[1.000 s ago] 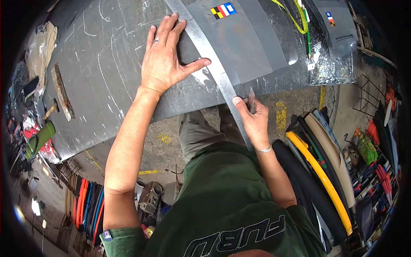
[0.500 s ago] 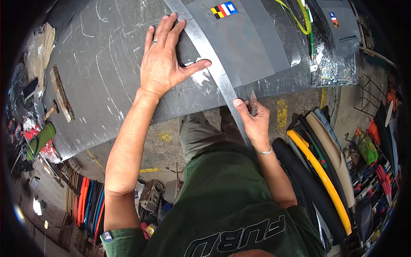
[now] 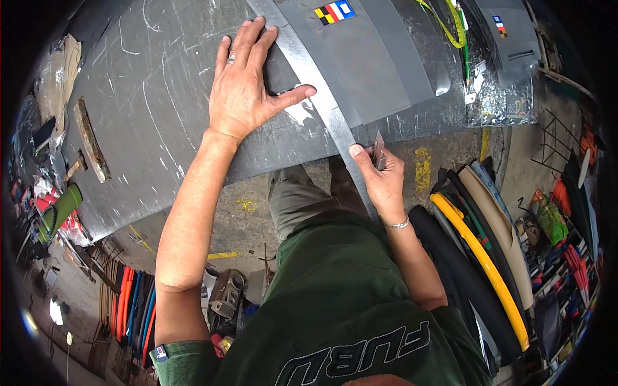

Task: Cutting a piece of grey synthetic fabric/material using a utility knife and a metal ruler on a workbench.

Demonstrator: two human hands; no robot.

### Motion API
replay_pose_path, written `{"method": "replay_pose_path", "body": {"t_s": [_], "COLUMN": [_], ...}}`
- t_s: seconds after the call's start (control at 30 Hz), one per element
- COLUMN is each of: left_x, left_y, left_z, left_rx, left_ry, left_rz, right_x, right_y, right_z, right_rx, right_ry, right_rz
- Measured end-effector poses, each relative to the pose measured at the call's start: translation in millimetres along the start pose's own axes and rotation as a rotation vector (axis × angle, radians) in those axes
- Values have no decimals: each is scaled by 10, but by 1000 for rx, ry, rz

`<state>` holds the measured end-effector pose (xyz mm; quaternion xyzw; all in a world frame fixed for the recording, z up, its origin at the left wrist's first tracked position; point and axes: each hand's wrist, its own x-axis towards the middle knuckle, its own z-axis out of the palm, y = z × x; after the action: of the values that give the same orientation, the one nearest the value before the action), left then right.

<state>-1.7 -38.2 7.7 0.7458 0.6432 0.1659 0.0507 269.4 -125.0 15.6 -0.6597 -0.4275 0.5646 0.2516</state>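
Observation:
A long metal straightedge runs from the far edge of the worktable, past its near edge, toward my waist. My left hand lies spread on the dark tabletop, its thumb and fingertips at the straightedge's left side. Beyond the near edge, my right hand grips a small pointed knife, blade upward; its handle is mostly hidden by the fingers. The right thumb presses on the straightedge. Along the straightedge's right side lies a grey sheet of material with a colourful flag-like patch.
A yellow tape measure, a green pencil and another grey piece lie at the table's right. Rolls of material, one yellow, stand at my right. A wooden stick rests at the table's left.
Both hands keep their places and hold. The whole view has shifted very slightly; nothing was taken up or let go.

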Motion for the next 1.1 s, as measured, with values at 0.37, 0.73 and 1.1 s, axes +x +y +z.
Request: {"method": "replay_pose_path", "body": {"t_s": [0.37,0.73,1.1], "left_x": [37,66,61], "left_y": [44,111,65], "left_z": [-72,-183,-117], "left_rx": [-22,-11,-3], "left_ry": [-38,-147,-155], "left_rz": [-2,-44,-45], "right_x": [13,26,44], "right_y": [-64,8,39], "right_z": [1,-4,-36], "right_rx": [-77,-5,-19], "right_ry": [20,-11,-53], "right_rz": [26,-18,25]}}
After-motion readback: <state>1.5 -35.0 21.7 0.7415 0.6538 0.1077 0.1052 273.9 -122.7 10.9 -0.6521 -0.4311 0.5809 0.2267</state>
